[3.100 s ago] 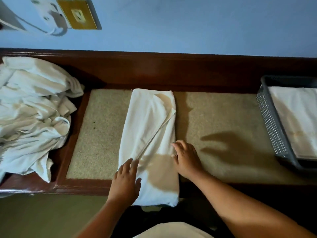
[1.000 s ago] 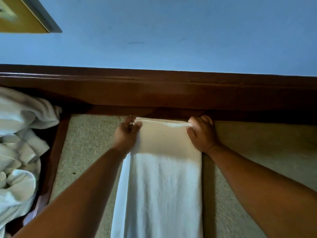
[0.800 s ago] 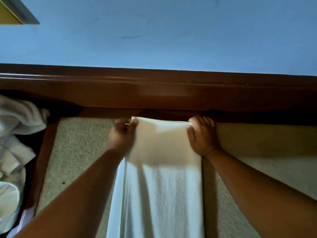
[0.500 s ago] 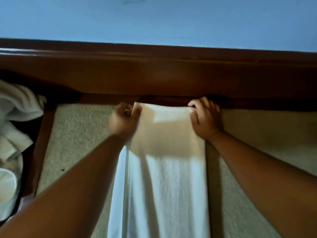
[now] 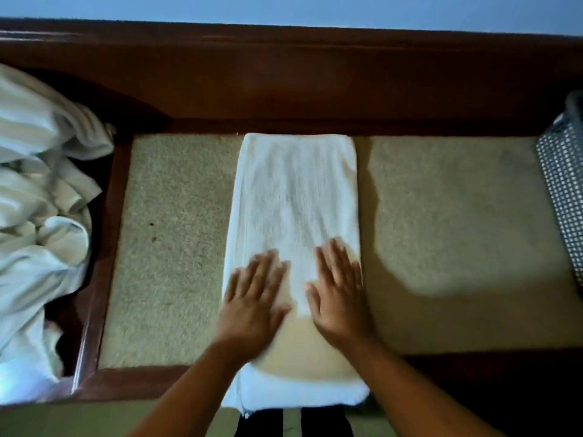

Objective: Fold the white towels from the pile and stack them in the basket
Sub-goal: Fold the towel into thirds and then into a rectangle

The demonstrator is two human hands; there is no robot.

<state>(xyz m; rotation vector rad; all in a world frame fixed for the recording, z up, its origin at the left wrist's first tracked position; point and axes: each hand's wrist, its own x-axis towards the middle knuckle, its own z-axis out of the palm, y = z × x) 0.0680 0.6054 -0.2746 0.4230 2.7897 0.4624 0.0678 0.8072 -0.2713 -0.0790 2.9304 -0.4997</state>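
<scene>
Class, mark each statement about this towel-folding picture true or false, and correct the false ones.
1. The left hand and the right hand both lie flat on the folded towel. True.
2. The pile of unfolded towels lies right of the folded towel. False: it lies to its left.
3. The grey basket shows at the right edge of the view. True.
4. The left hand pinches a corner of the folded towel. False: its fingers are straight and rest on top.

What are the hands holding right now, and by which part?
Nothing is gripped: the left hand and right hand lie flat, pressing on the near part of the folded towel.
</scene>
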